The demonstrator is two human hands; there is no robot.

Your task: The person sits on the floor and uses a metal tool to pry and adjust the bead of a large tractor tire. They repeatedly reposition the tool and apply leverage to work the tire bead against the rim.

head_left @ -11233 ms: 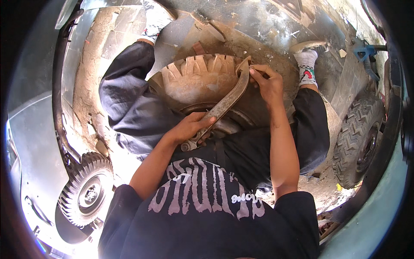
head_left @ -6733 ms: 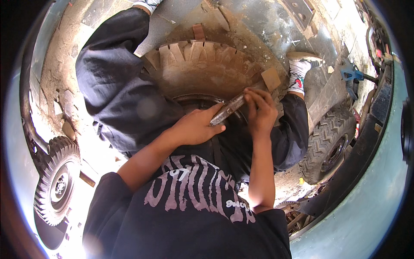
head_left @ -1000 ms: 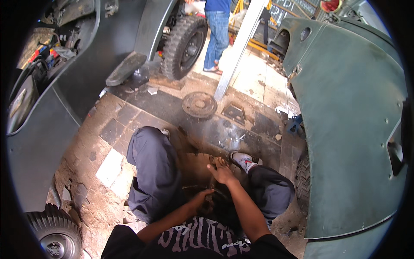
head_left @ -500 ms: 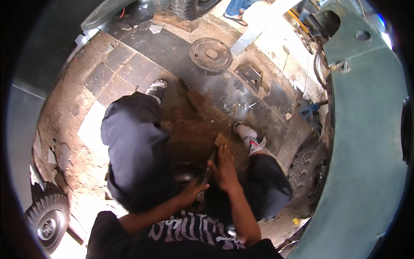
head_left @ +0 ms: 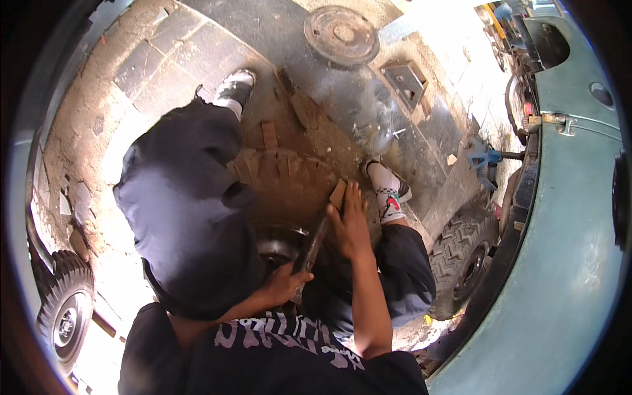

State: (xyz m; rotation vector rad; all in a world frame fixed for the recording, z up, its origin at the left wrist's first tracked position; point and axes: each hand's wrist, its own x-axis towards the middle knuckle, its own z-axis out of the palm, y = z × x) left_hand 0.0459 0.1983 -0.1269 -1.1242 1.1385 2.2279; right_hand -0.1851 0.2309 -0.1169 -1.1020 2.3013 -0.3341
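Observation:
Between my bent legs lies a dusty large tyre [head_left: 286,172] with a dark rim [head_left: 273,245]. A long, grimy metal bar [head_left: 315,240] slants up across it. My left hand [head_left: 284,284] is closed round the bar's lower part. My right hand [head_left: 350,220] is at its upper end, thumb against the bar and fingers pressed together beside a tan flat piece [head_left: 336,193]; what lies under those fingers is partly hidden.
A rusty disc [head_left: 342,36], a triangular metal bracket [head_left: 404,87] and a scrap strip [head_left: 293,99] lie on the dirty floor. A blue jack [head_left: 482,156] and treaded tyre [head_left: 461,263] stand by the green vehicle body [head_left: 566,250] at right. Another wheel [head_left: 66,326] is lower left.
My view has tilted down from the wider workshop, so the other person's legs have left view. The bar now slants more steeply than earlier, with both hands still at it.

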